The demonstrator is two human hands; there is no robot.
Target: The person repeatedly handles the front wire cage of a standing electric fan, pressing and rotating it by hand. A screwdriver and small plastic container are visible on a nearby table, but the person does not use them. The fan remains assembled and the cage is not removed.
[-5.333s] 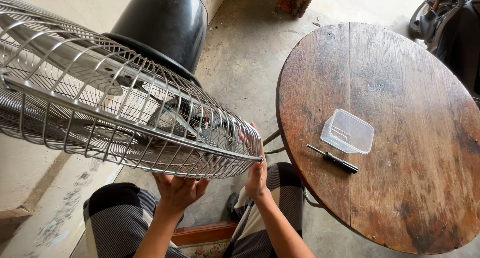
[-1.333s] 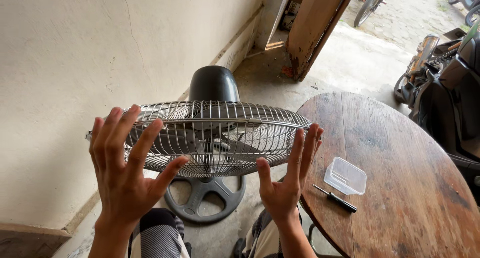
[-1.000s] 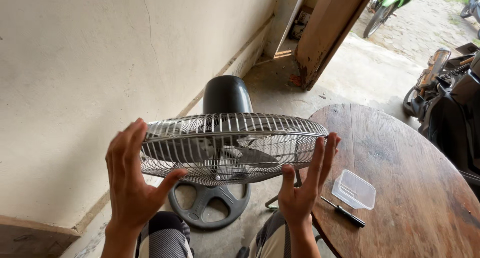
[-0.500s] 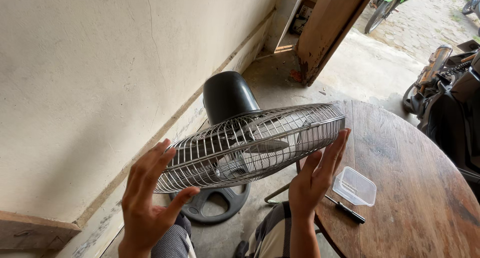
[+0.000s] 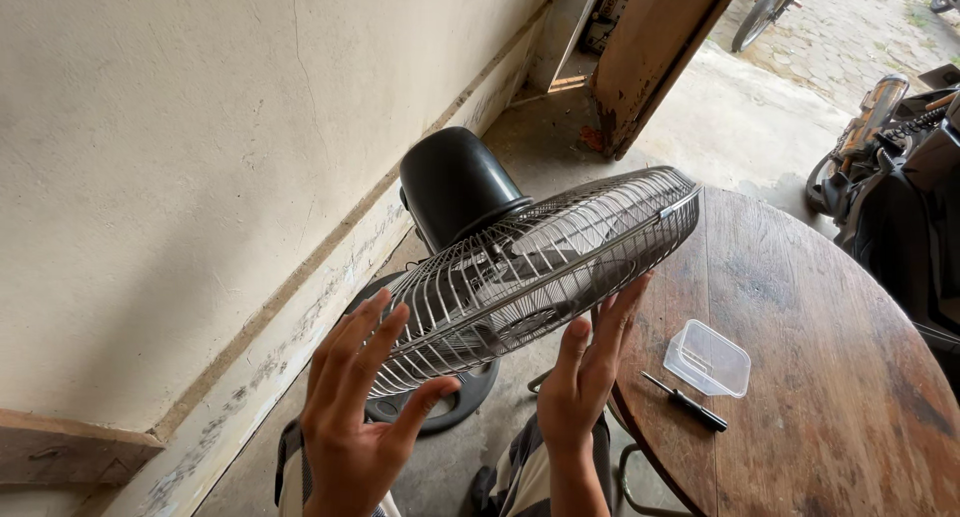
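A floor fan with a round wire grille and a black motor housing stands tilted in front of me on a black round base. My left hand is open with fingers spread, its fingertips and thumb at the grille's lower left rim. Fingers straight, my right hand lies flat against the grille's lower right rim. Neither hand grips anything.
A round wooden table stands at the right, holding a clear plastic box and a black-handled screwdriver. A plastered wall runs along the left. A wooden door leans at the back. Motorbikes are parked at the far right.
The fan head has tilted, its right side rising and left side dropping. Both hands have stayed flat at the grille's rim.
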